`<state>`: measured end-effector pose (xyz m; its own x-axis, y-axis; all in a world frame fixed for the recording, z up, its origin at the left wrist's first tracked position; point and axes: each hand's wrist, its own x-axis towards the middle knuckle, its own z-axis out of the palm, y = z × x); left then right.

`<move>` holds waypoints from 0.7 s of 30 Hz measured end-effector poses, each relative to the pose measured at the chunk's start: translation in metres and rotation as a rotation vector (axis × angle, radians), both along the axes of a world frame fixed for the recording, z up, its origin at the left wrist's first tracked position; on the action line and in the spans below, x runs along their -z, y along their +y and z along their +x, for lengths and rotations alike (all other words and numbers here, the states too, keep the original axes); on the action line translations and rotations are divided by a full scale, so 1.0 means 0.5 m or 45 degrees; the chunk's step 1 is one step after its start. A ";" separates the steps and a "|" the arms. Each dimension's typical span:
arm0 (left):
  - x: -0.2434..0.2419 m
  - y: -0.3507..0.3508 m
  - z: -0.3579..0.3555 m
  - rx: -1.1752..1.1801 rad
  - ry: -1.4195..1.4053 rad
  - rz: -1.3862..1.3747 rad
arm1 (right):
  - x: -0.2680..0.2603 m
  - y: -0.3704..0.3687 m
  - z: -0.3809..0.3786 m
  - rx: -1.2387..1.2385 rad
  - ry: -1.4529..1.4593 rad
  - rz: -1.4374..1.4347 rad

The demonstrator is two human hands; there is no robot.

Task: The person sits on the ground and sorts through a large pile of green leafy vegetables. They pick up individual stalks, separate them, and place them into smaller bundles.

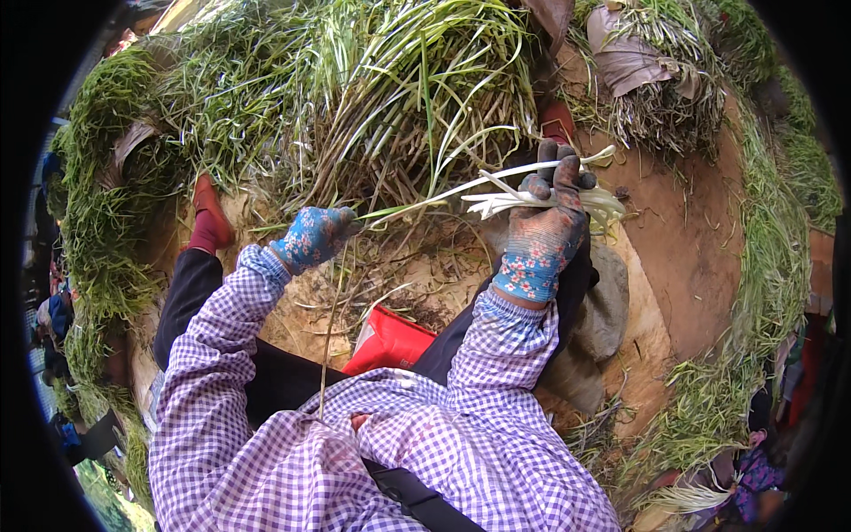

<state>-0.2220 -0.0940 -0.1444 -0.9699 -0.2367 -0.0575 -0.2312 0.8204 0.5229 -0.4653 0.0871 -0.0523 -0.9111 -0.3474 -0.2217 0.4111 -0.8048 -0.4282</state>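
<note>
My right hand point(548, 219), in a blue floral glove with soiled fingers, holds a small bundle of peeled white stalks point(602, 201). One longer stalk point(459, 191) passes between its fingers and stretches left to my left hand point(316, 238). That hand, in a matching glove, is closed around the stalk's green leafy end. Beyond both hands lies a big heap of long green leafy stalks point(372, 100) with brownish lower ends turned towards me. A thin dry stem hangs below my left hand.
A red packet point(392, 339) lies between my legs on the littered ground. More green heaps point(106, 199) stand at the left and along the right. A brown cloth point(625, 56) covers part of the upper right pile. At lower right are another person's patterned sleeve and white stalks point(691, 497).
</note>
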 end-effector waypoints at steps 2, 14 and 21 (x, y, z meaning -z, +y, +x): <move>0.023 -0.060 0.057 0.147 -0.255 -0.318 | 0.000 0.017 -0.011 0.044 0.051 -0.115; -0.114 -0.012 -0.090 -0.231 0.436 1.319 | 0.037 0.013 -0.031 -0.246 -0.049 -0.447; -0.105 0.126 -0.198 -0.860 1.192 2.372 | 0.033 -0.022 0.010 -0.281 0.031 -0.044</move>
<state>-0.3208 -0.0308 -0.0919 -0.6644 -0.7033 -0.2529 0.5344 -0.6836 0.4971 -0.4604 0.0760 -0.0687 -0.8172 -0.5457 -0.1854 0.5686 -0.7109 -0.4140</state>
